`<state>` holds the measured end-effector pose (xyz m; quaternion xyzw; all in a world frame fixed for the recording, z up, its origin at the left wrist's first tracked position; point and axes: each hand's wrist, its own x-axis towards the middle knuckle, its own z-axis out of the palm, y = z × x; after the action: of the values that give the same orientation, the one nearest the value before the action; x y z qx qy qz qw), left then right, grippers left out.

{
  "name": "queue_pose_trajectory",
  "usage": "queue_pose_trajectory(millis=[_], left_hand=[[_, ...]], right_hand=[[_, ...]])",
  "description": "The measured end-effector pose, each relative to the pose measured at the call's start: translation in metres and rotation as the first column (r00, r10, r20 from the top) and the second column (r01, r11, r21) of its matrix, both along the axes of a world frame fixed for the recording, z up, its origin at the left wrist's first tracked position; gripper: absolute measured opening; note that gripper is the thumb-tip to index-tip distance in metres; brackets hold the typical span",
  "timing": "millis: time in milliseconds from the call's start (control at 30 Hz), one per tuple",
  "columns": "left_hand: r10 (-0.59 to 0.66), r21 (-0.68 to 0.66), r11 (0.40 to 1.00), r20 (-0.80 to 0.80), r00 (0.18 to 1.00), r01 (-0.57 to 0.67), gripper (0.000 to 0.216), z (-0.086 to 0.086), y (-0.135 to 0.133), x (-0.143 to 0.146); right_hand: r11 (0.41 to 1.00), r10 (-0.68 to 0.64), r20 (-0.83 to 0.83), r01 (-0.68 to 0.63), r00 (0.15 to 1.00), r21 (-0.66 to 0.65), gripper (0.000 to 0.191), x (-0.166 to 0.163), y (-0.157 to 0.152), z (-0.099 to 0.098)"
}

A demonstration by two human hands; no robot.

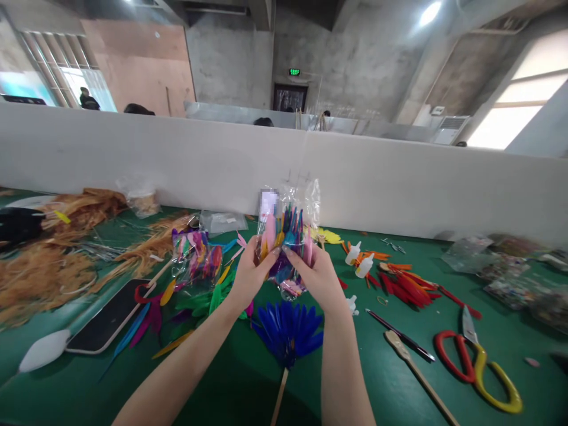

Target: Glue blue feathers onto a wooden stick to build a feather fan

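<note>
Between my two hands is a clear plastic bag point(290, 228) of coloured feathers, raised above the green table. My left hand point(256, 263) grips its left side, thumb across the front. My right hand point(313, 266) has hold of the right side, and the two thumb tips nearly meet in the middle. Pink, yellow, teal and purple feathers show through the plastic. Below my hands lies a fan of blue feathers point(290, 331) fixed to a thin wooden stick point(279, 396). Another bag of mixed feathers point(197, 257) rests left of my left hand.
Right: scissors point(468, 349), tweezers point(399, 334), a wooden stick point(419, 373), white glue bottles point(364, 265), red feathers point(408, 287), plastic bags point(510, 266). Left: a phone point(109, 316), green feathers point(217, 299), a white feather point(44, 350), brown fibres point(53, 269). A white partition point(199, 160) stands behind.
</note>
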<state>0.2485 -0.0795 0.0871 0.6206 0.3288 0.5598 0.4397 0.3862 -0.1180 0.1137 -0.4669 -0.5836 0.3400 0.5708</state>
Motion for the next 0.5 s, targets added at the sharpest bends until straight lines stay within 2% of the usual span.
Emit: queue_pose_trajectory(millis=[67,200,300,433,500], left_hand=[[-0.057,-0.009,0.998,-0.003,0.998,0.057,0.025,0.008,-0.002,-0.001],[-0.044,0.056,0.997,-0.127,0.991,0.052,0.02,0.019,0.002,-0.01],[-0.061,0.084,0.993,-0.212,0.975,0.081,0.023,0.024,0.0,-0.018],[-0.17,0.087,0.978,-0.208,0.963,0.192,0.021,0.028,-0.004,-0.025],[-0.175,0.077,0.978,-0.207,0.962,0.195,0.019,0.029,-0.004,-0.027]], right_hand=[[0.999,-0.038,-0.023,0.039,0.999,0.018,0.024,-0.001,-0.002,0.002],[0.993,-0.116,-0.101,0.119,0.988,0.024,0.024,0.002,-0.001,0.001],[0.993,-0.111,-0.16,0.114,0.981,0.012,0.026,0.003,-0.001,0.001],[0.996,-0.086,-0.135,0.085,0.987,-0.017,0.026,0.004,-0.005,0.004],[0.997,-0.064,-0.119,0.059,0.991,-0.039,0.024,0.005,-0.008,0.004]])
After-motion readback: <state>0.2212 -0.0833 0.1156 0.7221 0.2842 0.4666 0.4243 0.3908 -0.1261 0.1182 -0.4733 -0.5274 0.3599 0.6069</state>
